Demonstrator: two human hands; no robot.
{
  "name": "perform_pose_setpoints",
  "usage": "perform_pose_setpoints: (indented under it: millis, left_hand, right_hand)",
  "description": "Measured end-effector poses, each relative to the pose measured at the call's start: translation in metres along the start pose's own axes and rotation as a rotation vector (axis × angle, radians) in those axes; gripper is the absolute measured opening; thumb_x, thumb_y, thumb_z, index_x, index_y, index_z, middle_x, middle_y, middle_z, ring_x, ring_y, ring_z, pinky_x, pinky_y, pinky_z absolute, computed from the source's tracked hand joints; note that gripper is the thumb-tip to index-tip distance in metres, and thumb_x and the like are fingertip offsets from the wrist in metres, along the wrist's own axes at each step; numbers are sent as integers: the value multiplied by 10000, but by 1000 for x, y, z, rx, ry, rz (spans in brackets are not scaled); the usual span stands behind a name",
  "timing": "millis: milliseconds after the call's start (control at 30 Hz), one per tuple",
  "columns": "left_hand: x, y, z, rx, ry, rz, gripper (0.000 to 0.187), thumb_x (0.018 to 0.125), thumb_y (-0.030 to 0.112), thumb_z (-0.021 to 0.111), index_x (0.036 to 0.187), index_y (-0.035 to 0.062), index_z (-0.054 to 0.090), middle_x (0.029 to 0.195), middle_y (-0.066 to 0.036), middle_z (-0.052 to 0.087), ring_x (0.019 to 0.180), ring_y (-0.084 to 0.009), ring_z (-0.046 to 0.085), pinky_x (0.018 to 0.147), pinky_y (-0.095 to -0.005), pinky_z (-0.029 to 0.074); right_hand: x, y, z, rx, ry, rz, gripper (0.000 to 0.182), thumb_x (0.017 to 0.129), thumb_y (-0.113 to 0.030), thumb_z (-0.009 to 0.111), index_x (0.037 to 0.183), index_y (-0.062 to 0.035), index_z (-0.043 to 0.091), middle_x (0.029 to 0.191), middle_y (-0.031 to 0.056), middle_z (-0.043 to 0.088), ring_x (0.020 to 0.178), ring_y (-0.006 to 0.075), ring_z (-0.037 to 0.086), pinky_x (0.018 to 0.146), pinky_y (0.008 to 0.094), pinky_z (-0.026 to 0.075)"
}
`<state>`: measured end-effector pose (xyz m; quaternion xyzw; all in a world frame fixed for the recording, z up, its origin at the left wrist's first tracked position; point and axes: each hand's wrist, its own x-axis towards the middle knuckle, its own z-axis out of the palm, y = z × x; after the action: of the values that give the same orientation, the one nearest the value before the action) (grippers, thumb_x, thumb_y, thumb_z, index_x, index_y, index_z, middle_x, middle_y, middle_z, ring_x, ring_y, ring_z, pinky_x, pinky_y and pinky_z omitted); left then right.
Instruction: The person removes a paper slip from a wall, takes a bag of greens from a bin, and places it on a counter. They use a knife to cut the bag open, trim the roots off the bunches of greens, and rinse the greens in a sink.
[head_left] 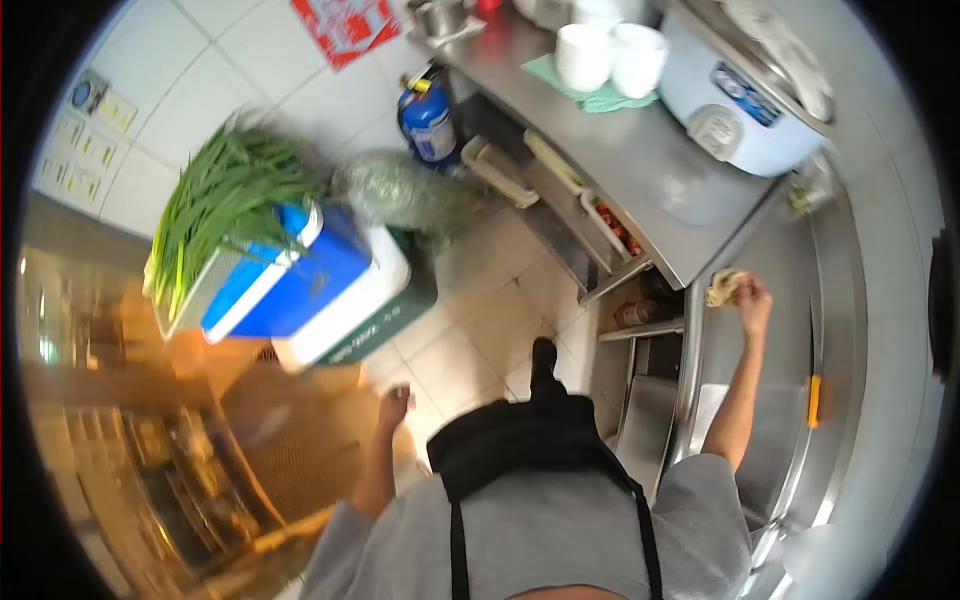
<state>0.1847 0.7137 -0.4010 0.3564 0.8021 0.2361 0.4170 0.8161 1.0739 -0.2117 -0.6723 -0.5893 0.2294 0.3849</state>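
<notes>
- Watching from the head camera, I have the right hand (755, 305) over the steel surface (760, 345) on the right, its fingers pinched closed on a crumpled beige cloth (722, 288).
- That cloth is just beside the near corner of the steel counter (690, 200); I cannot tell whether it touches the metal beneath it.
- I read the step in hand as handling the cloth with the right hand alone. Any move from this pose calls for a firm pinch and care around the counter's corner.
- My view of the left hand (397, 405) shows it low, out over the floor (470, 345) and well apart from the counter, with the fingers loosely curled. Blur keeps me from telling whether they hold anything.
- On the right-hand side, a tool with an orange handle (814, 400) lies along the steel surface, apart from the right hand.
- Farther up the counter I see a rice cooker (690, 85), and beside it white cups (583, 58) on a green cloth (605, 98).
- Across the floor, leafy green stalks (235, 180) lie over a blue box (320, 285), near a blue extinguisher (432, 130).
- Below me, one black shoe (543, 365) shows past the black apron (515, 430).
</notes>
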Motion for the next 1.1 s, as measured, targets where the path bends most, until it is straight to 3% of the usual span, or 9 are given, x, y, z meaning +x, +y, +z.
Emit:
perform_pose_setpoints:
  millis: [100, 200, 300, 600, 800, 933, 1000, 1067, 1100]
  left_hand:
    - [24, 82, 4, -361, -3, -161, 302, 884, 202, 481, 1066, -34, 530, 803, -132, 626, 620, -182, 616, 580, -292, 489]
    - [48, 106, 15, -225, -65, -180, 329, 873, 236, 503, 1052, -40, 534, 792, -128, 622, 624, -180, 617, 596, -280, 490]
    - [62, 122, 19, -294, -55, -231, 352, 880, 276, 511, 1057, -27, 543, 804, -126, 624, 634, -171, 621, 593, -282, 481]
    - [264, 128, -50, -91, 117, -150, 432, 811, 347, 558, 1044, -16, 576, 906, -208, 630, 855, -284, 609, 761, -345, 466]
    - [465, 169, -129, -422, 396, -317, 499, 830, 328, 556, 1196, 7, 447, 1093, -145, 542, 759, -201, 572, 549, -299, 483]
    - [585, 101, -158, -267, 596, -403, 546, 852, 321, 537, 1269, 0, 391, 1259, -197, 452, 1121, -309, 464, 942, -348, 370]
    - [615, 61, -165, -514, 499, -192, 635, 816, 363, 587, 1277, -20, 375, 1314, -158, 408, 1185, -307, 406, 1013, -365, 285]
    - [577, 173, -188, -671, 419, -828, 733, 740, 416, 655, 1283, 9, 380, 1312, -130, 414, 1171, -293, 416, 994, -410, 302]
    - [593, 152, -189, -648, 369, -848, 775, 708, 432, 675, 1291, 23, 371, 1307, -125, 417, 1171, -287, 412, 979, -433, 311]
  right_hand:
    - [50, -78, 0, 290, -20, 19, 365, 886, -267, 530, 1116, 15, 547, 1036, 130, 600, 945, 194, 578, 817, 308, 455]
    - [109, -40, 40, -298, 113, -285, 403, 910, -336, 452, 1165, -32, 523, 1254, 172, 470, 1143, 255, 471, 953, 397, 360]
    - [117, -75, 119, -835, 4, 126, 417, 922, -374, 370, 1141, -63, 540, 1365, 167, 336, 1268, 291, 313, 1023, 484, 230]
    - [168, -137, 254, -944, 27, -104, 383, 914, -349, 382, 1104, -63, 552, 1345, 150, 373, 1261, 302, 316, 1013, 521, 222]
    - [115, -177, 265, -646, 344, -169, 466, 921, -276, 413, 1315, -32, 359, 1377, 195, 301, 1262, 357, 299, 1016, 439, 253]
    - [116, -186, 281, -630, 409, -55, 481, 928, -259, 394, 1342, -31, 305, 1394, 198, 267, 1272, 358, 284, 1018, 438, 237]
    - [117, -190, 284, -687, 384, 8, 482, 931, -259, 384, 1348, -35, 293, 1398, 198, 259, 1276, 356, 276, 1023, 436, 227]
    - [118, -191, 284, -710, 369, 50, 482, 933, -261, 373, 1355, -45, 280, 1404, 191, 250, 1285, 347, 262, 1028, 431, 216]
    - [117, -191, 284, -717, 371, 75, 479, 933, -260, 373, 1352, -46, 285, 1404, 189, 251, 1284, 344, 264, 1027, 431, 216]
